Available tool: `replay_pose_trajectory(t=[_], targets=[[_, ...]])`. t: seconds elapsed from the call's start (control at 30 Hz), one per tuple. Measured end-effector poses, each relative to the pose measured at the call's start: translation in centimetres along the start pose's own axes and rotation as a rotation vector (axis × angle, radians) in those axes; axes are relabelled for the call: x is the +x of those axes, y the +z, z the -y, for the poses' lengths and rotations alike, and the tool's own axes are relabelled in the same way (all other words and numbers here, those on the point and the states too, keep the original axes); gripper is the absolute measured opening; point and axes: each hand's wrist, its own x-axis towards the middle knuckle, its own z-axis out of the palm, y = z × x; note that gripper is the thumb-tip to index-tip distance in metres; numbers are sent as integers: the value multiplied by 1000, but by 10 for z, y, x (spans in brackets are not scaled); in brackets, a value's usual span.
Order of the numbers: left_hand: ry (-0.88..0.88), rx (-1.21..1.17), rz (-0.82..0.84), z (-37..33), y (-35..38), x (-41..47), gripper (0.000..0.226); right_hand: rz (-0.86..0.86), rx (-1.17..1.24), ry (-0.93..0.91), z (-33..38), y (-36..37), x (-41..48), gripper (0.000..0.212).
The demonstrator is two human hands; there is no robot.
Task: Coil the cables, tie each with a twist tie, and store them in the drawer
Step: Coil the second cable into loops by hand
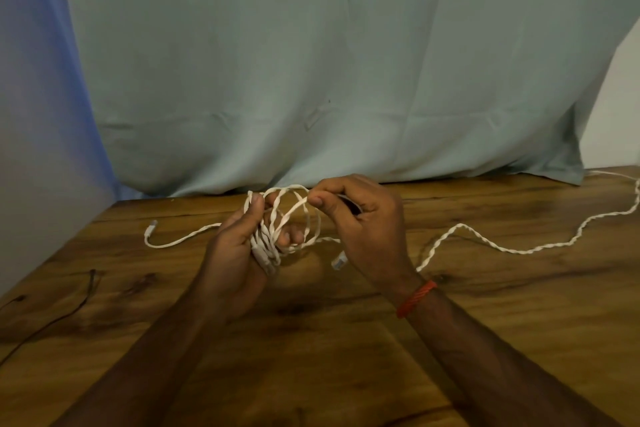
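Mid-coil on a white cable (266, 250): several loose loops bunched against the left palm, standing up between the two hands. Flat-looking and strongly twisted along its length, matte white.

Left hand (239, 253) gripping the bunch, fingers curled round the lower strands, thumb pressed on top of the loops. Right hand (367, 229) pinching one strand at the top of the coil between thumb and forefinger, other fingers curled in.

One short tail out to the left of the left hand, flat on the table (346, 340), ending in a small white plug (151, 226). A second white plug (338, 260) hanging just below the right hand. Long uncoiled run starting under the right wrist, snaking away right in wavy kinks, then curving back toward the far edge.

Table edges: far edge just beyond the hands, left edge angling toward the near-left corner. Bare wood near side of the forearms and right of the right hand, apart from the loose run.

Wood dark-stained, glossy, heavy grain with knots and a seam. Pale blue-green cloth (311, 62) hung behind the far edge, creased, draping onto the table. Thin black cable (89, 284) well left of the left forearm, running off the near-left edge. Red corded band (417, 298) on the right wrist.
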Motion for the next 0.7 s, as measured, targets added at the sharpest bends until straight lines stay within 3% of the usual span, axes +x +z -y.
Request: replay_pose_trajectory(t=[0.13, 0.37, 0.53, 0.7], targets=[[1, 57, 14, 2, -1, 0, 40, 36, -52, -19, 0, -2, 0, 5], [-104, 158, 156, 3, 7, -6, 57, 26, -225, -94, -9, -18, 9, 19], [-17, 144, 220, 4, 9, -14, 53, 35, -98, 116, -13, -5, 0, 21], [50, 206, 236, -4, 11, -17, 12, 124, 136, 450, -9, -2, -1, 37]])
